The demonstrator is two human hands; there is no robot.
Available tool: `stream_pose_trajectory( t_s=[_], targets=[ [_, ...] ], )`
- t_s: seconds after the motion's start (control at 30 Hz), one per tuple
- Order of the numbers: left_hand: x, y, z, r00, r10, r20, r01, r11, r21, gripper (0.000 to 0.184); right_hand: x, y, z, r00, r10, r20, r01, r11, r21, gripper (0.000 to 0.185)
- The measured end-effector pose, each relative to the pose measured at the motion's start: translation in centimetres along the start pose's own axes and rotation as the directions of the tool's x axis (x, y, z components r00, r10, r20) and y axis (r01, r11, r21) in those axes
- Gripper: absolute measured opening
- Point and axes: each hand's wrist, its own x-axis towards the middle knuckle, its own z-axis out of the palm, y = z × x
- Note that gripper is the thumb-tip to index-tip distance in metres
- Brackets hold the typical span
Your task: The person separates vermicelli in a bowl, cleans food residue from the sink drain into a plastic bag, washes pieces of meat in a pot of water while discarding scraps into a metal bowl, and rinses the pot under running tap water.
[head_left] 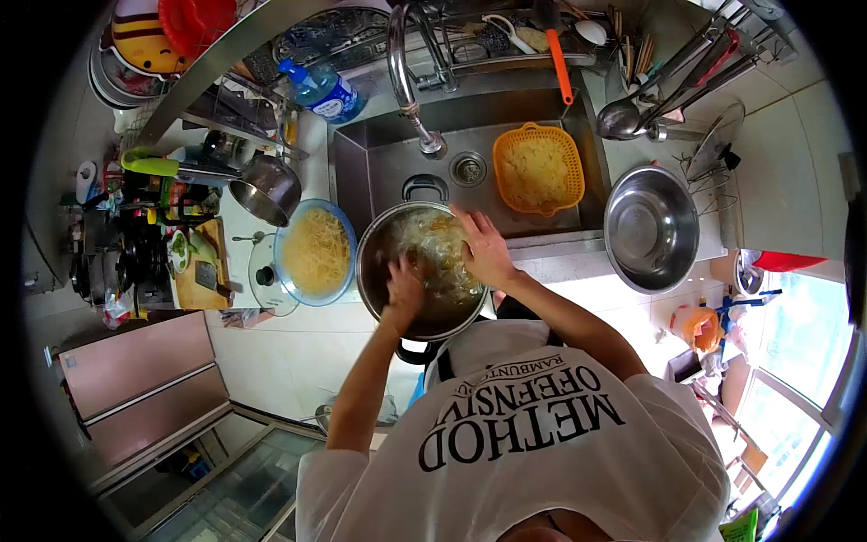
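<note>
A wide metal pot (365, 271) with black handles stands at the sink's front edge, holding cloudy liquid. Inside it, yellowish pieces (441, 237) show under the surface; their kind is unclear. My left hand (405, 287) dips into the liquid on the pot's left side, its fingers smeared by motion and partly hidden. Over the right rim lies my right hand (486, 249), fingers stretched out and apart at the pot's inner edge. Close by on the left is a clear bowl (347, 237) of pale thin shreds. In the sink rests an orange basket (578, 185) with pale yellow food.
The steel sink (361, 149) has a tall faucet (397, 68) over it. An empty metal bowl (652, 230) sits at right, near hanging ladles (619, 119). On the left are a saucepan (266, 190), a glass lid (271, 291), a cutting board (194, 287) and a blue soap bottle (332, 98).
</note>
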Motion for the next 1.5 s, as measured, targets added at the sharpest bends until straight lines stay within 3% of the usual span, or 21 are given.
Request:
stream_pose_trajectory(
  t_s=[0.03, 0.1, 0.2, 0.3, 0.4, 0.5, 0.53, 0.63, 0.67, 0.73, 0.8, 0.9, 0.93, 1.03, 1.07, 1.17, 1.2, 1.27, 1.3, 1.4, 1.5],
  targets=[
    [-0.6, 0.0, 1.8, 0.988, 0.150, -0.049, -0.141, 0.978, 0.156, 0.051, -0.2, 0.0, 0.1, 1.000, 0.011, 0.004, -0.011, 1.000, 0.012, 0.073],
    [-0.7, 1.4, 6.0, 0.890, 0.450, -0.072, -0.372, 0.807, 0.458, 0.052, -0.4, -0.1, 0.1, 0.999, 0.034, 0.026, -0.034, 0.999, 0.025, 0.072],
    [5.1, 2.3, 6.5, 0.801, 0.448, -0.398, -0.161, 0.801, 0.577, 0.052, -0.3, -0.2, -0.5, 0.997, 0.052, 0.050, -0.053, 0.998, 0.026, 0.072],
    [1.9, 0.8, -1.4, 0.959, 0.170, -0.228, -0.148, 0.983, 0.111, 0.048, -0.6, -0.2, -0.5, 0.999, 0.034, 0.030, -0.035, 0.999, 0.029, 0.073],
    [1.4, -4.1, 1.1, 0.923, 0.167, -0.348, -0.244, 0.951, -0.190, 0.058, -0.4, 0.1, 0.4, 0.999, 0.003, -0.034, -0.002, 1.000, 0.029, 0.074],
    [2.9, -1.6, 1.0, 0.695, 0.012, -0.719, -0.159, 0.978, -0.137, 0.073, -0.5, 0.2, 0.4, 0.999, -0.005, -0.047, 0.006, 1.000, 0.014, 0.074],
    [3.8, 0.3, 0.2, 0.797, -0.124, -0.591, -0.049, 0.962, -0.268, 0.084, -0.4, 0.1, 0.3, 0.999, 0.003, -0.037, -0.003, 1.000, 0.009, 0.074],
    [4.8, 4.3, 0.7, 0.961, 0.004, -0.277, 0.018, 0.997, 0.075, 0.086, -0.4, -0.3, 0.1, 1.000, 0.014, -0.018, -0.014, 1.000, -0.006, 0.075],
    [4.7, 4.0, 2.1, 0.975, 0.128, -0.180, -0.080, 0.965, 0.252, 0.083, -0.4, -0.3, -0.1, 1.000, 0.014, -0.016, -0.014, 1.000, -0.012, 0.075],
    [5.2, -0.5, 7.0, 0.918, 0.368, -0.148, -0.324, 0.911, 0.254, 0.081, -0.5, -0.2, 0.0, 1.000, 0.007, -0.013, -0.007, 1.000, -0.002, 0.076],
    [0.3, 0.9, 2.8, 0.951, 0.308, -0.035, -0.284, 0.910, 0.301, 0.078, -0.4, 0.0, 0.1, 1.000, 0.004, -0.016, -0.004, 1.000, 0.004, 0.076],
    [0.4, -0.9, -0.8, 0.966, 0.234, -0.113, -0.207, 0.955, 0.215, 0.084, -0.4, 0.1, 0.2, 1.000, -0.001, -0.016, 0.002, 1.000, 0.008, 0.077],
    [2.0, -1.1, -1.9, 0.971, 0.176, -0.160, -0.171, 0.984, 0.045, 0.084, -0.3, 0.1, 0.3, 1.000, -0.007, -0.025, 0.008, 1.000, 0.012, 0.076],
    [3.9, 0.8, 0.6, 0.963, 0.131, -0.237, -0.096, 0.983, 0.154, 0.080, -0.7, 0.1, 0.3, 1.000, 0.028, 0.003, -0.028, 1.000, -0.008, 0.073],
    [3.4, 0.7, 1.7, 0.949, 0.243, -0.202, -0.196, 0.954, 0.226, 0.070, -0.5, 0.2, 0.2, 0.999, 0.040, 0.019, -0.040, 0.999, -0.019, 0.072],
    [1.8, -1.8, 2.4, 0.813, 0.579, -0.061, -0.582, 0.805, -0.113, 0.067, -0.4, -2.1, -1.2, 0.991, -0.114, -0.067, 0.083, 0.931, -0.355, 0.067],
    [1.5, -2.4, 1.7, 0.777, 0.622, -0.099, -0.630, 0.762, -0.152, 0.058, -0.3, -2.3, -1.0, 0.977, -0.212, 0.007, 0.203, 0.925, -0.321, 0.062],
    [1.3, -3.4, -1.1, 0.801, 0.513, -0.309, -0.551, 0.833, -0.047, 0.052, 0.3, -2.8, -0.2, 0.902, -0.407, 0.144, 0.430, 0.874, -0.224, 0.052],
    [1.6, -3.9, -2.1, 0.792, 0.452, -0.410, -0.497, 0.868, -0.005, 0.049, 0.8, -3.0, 1.0, 0.891, -0.395, 0.225, 0.443, 0.866, -0.232, 0.046],
    [7.6, -6.7, -1.0, 0.706, 0.464, -0.535, -0.536, 0.844, 0.025, 0.041, 4.7, -3.5, 5.1, 0.838, -0.307, 0.451, 0.471, 0.824, -0.314, 0.026],
    [7.0, -4.6, -3.1, 0.952, 0.283, -0.119, -0.286, 0.958, -0.014, 0.043, 8.0, -1.8, 8.1, 0.761, -0.199, 0.618, 0.489, 0.801, -0.345, 0.025]
  ],
)
